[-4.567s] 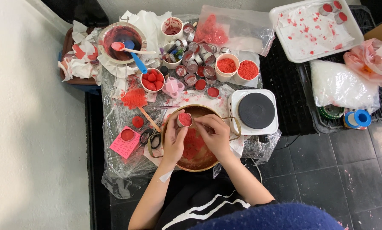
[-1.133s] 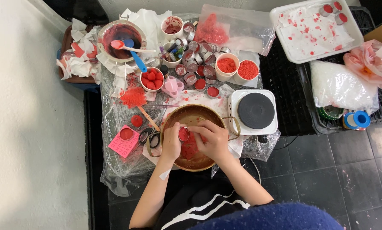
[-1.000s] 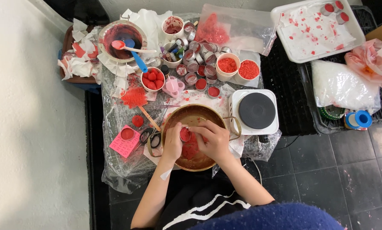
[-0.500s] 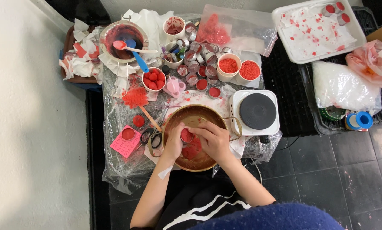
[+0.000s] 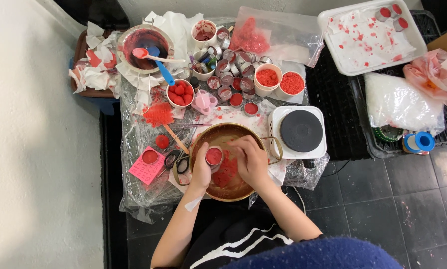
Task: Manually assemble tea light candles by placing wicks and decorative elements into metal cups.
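— Where was the little tin [image 5: 214,156] of red wax?

— Over the left half of the brass pan [image 5: 263,133], pinched upright in the left hand [image 5: 202,169], its round mouth facing up. Being round, it had no long axis to speak of.

— And the right hand [image 5: 250,160]?

— Just to the right of the tin, nearly touching it, fingers curled down toward the red crumbs [image 5: 227,172] on the pan bottom. Whether it gripped anything I could not tell. The left hand was plainly the nearer one, since it had the tin.

— What lay around them?

— Scissors [image 5: 176,162] just left of the pan, a pink card [image 5: 146,167] beyond, a hotplate [image 5: 301,130] on the right, and cups of red bits [image 5: 279,82] farther back.

— Any difference from a few seconds earlier?

— The tin had been up near the pan's far rim; now it sat lower, closer to the middle, and the right hand had dropped with it.
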